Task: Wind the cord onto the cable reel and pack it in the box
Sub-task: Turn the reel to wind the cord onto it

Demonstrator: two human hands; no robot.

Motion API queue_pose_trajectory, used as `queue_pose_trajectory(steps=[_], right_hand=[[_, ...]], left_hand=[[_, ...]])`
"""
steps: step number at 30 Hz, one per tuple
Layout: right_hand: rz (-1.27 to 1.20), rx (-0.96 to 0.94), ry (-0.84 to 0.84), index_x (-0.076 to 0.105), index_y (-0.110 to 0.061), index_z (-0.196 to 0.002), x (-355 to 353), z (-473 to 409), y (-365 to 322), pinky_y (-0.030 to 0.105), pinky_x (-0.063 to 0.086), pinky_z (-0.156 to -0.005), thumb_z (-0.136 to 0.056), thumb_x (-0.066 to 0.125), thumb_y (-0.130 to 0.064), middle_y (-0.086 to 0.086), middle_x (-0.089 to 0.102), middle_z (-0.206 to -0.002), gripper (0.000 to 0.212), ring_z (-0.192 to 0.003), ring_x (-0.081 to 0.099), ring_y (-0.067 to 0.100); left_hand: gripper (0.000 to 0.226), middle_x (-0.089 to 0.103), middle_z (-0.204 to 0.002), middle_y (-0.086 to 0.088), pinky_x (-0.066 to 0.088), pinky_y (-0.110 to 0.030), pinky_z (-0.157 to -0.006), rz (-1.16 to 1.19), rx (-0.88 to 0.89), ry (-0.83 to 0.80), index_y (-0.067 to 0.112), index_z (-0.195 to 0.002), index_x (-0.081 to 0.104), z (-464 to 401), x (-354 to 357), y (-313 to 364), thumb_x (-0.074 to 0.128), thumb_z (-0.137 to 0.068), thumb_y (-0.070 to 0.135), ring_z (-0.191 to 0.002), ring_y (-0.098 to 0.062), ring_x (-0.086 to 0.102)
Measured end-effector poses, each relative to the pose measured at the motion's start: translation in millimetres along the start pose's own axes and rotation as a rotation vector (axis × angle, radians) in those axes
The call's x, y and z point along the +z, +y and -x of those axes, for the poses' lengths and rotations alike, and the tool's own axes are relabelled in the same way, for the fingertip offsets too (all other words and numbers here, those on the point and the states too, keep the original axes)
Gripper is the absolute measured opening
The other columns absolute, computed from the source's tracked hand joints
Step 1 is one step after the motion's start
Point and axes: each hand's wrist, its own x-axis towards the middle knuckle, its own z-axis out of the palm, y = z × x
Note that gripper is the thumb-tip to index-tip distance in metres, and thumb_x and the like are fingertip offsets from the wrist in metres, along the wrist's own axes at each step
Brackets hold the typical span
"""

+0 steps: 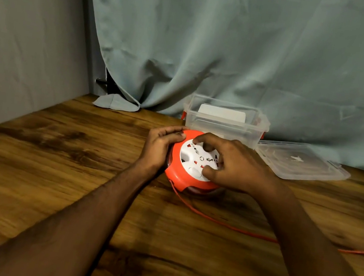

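On wooden table (51,164), both hands grip the cable reel (177,173) — left hand (160,145) clasping its rim, right hand (231,167) its face.

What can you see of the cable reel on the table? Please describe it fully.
The cable reel is a round orange plastic housing with a white socket face on top. It lies flat on the wooden table, before the clear box. The left hand steadies its rim; the right hand fingers press the white face. An orange cord trails rightward, unwound.
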Motion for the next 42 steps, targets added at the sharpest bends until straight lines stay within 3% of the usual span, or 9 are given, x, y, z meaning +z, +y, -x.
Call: queue_pose_trajectory(steps=[4, 9, 15, 20, 26, 31, 35, 39, 42], right_hand=[[-0.029, -0.023, -0.042, 0.035, -0.051, -0.130, -0.8, -0.5, 9.3, 0.029, 0.042, -0.066, -0.069, 0.076, -0.039, -0.016, 0.060, -0.127, 0.074, -0.086, 0.054, 0.009], [-0.003, -0.027, 0.018, 0.030, -0.048, -0.115, -3.7, 2.3, 4.9, 0.023, 0.035, -0.057, -0.065, 0.083, -0.045, -0.015, 0.064, -0.115, 0.073, -0.094, 0.060, 0.015], [0.030, 0.029, 0.104, 0.037, -0.040, -0.103, 1.6, 2.7, 0.4, 0.027, 0.033, -0.058, -0.058, 0.080, -0.065, -0.014, 0.064, -0.087, 0.067, -0.078, 0.058, 0.010], [0.078, 0.146, 0.180, 0.047, -0.032, -0.084, 11.0, -2.8, -7.0, 0.033, 0.033, -0.065, -0.055, 0.074, -0.075, -0.008, 0.063, -0.085, 0.058, -0.083, 0.057, 0.020], [-0.048, 0.282, 0.219, 0.048, -0.022, -0.051, 22.1, -8.3, -13.3, 0.033, 0.050, -0.065, -0.055, 0.068, -0.078, -0.003, 0.072, -0.081, 0.059, -0.083, 0.066, 0.021], [-0.081, 0.281, 0.256, 0.059, -0.017, -0.058, 34.9, -14.3, -11.4, 0.033, 0.053, -0.063, -0.049, 0.047, -0.083, 0.001, 0.069, -0.073, 0.068, -0.081, 0.068, 0.022], [-0.051, 0.197, 0.266, 0.059, -0.020, -0.060, 31.7, -13.5, -7.0, 0.031, 0.048, -0.062, -0.064, 0.059, -0.076, -0.003, 0.069, -0.076, 0.056, -0.083, 0.065, 0.019], [-0.013, -0.004, 0.240, 0.062, -0.033, -0.090, 11.7, -5.5, -1.2, 0.029, 0.044, -0.064, -0.078, 0.071, -0.056, -0.011, 0.067, -0.078, 0.027, -0.077, 0.062, 0.010], [-0.079, -0.073, 0.112, 0.059, -0.039, -0.111, -1.8, -1.1, 8.2, 0.021, 0.040, -0.060, -0.074, 0.077, -0.035, -0.022, 0.062, -0.100, 0.041, -0.078, 0.056, -0.001]], left_hand=[[0.027, 0.073, -0.102, -0.025, 0.057, -0.041, -0.083, -0.021, 0.000, 0.000, -0.005, -0.110, 0.070, -0.6, -1.7, -1.1, 0.061, -0.084, -0.007, -0.087, -0.031, 0.070], [0.025, 0.074, -0.102, -0.022, 0.058, -0.039, -0.079, -0.047, -0.014, -0.029, 0.001, -0.107, 0.074, -2.2, -4.3, -3.0, 0.064, -0.084, -0.003, -0.089, -0.034, 0.072], [0.028, 0.074, -0.102, -0.022, 0.059, -0.038, -0.081, -0.044, -0.008, -0.014, -0.003, -0.109, 0.071, -2.4, -3.5, -2.2, 0.065, -0.082, -0.004, -0.089, -0.031, 0.071], [0.026, 0.075, -0.093, -0.015, 0.058, -0.033, -0.078, -0.015, -0.007, -0.012, -0.004, -0.107, 0.071, -2.9, -2.1, -2.8, 0.062, -0.083, -0.008, -0.084, -0.026, 0.071], [0.031, 0.073, -0.098, -0.021, 0.059, -0.034, -0.080, -0.011, 0.003, -0.026, -0.012, -0.114, 0.067, -2.8, 0.1, -2.3, 0.060, -0.084, -0.009, -0.087, -0.029, 0.070], [0.030, 0.074, -0.098, -0.020, 0.059, -0.031, -0.073, -0.019, -0.007, -0.045, -0.010, -0.115, 0.068, -2.1, -1.6, -2.3, 0.060, -0.085, -0.007, -0.083, -0.027, 0.073], [0.027, 0.076, -0.089, -0.013, 0.058, -0.029, -0.070, 0.000, -0.010, -0.038, -0.007, -0.110, 0.070, -2.5, -1.7, -2.1, 0.060, -0.084, -0.009, -0.079, -0.024, 0.074], [0.029, 0.075, -0.096, -0.017, 0.059, -0.031, -0.073, -0.009, -0.012, -0.035, -0.006, -0.112, 0.070, -1.6, -2.3, -1.7, 0.060, -0.085, -0.007, -0.083, -0.026, 0.074], [0.030, 0.076, -0.101, -0.020, 0.058, -0.036, -0.079, -0.027, -0.008, -0.033, -0.003, -0.110, 0.072, -2.7, -4.3, -2.8, 0.065, -0.081, -0.001, -0.088, -0.031, 0.073]])
